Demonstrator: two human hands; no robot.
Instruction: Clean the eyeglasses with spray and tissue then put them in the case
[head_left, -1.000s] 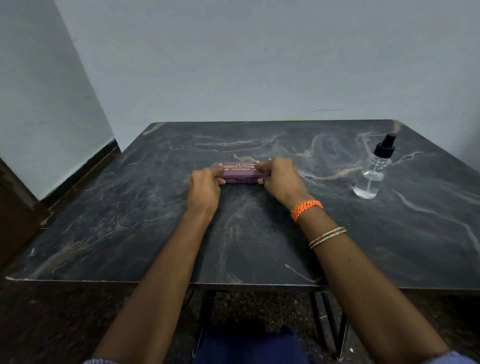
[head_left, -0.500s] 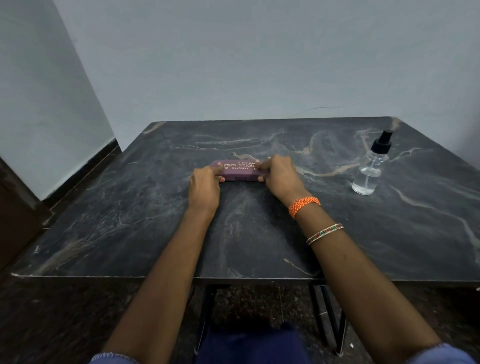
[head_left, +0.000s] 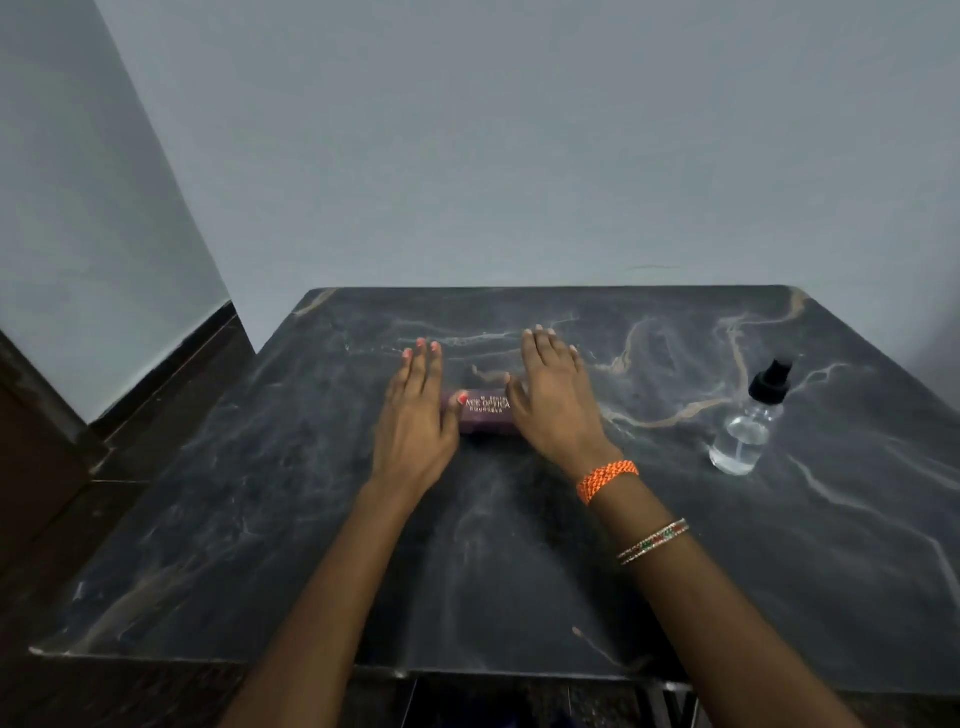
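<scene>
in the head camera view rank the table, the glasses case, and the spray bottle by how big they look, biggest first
1. Table, by far.
2. Spray bottle and glasses case: unsure, since both hands hide the case's ends.

We see plain room, likely home: bare pale grey walls (head_left: 519, 145) meeting in corner, dark skirting strip (head_left: 171, 364) along left wall base, dark stone-chip floor (head_left: 130, 696). We look down on black marble-pattern table (head_left: 519, 571) on thin metal legs, pushed near corner. Nothing marks it as shop or lab.
</scene>
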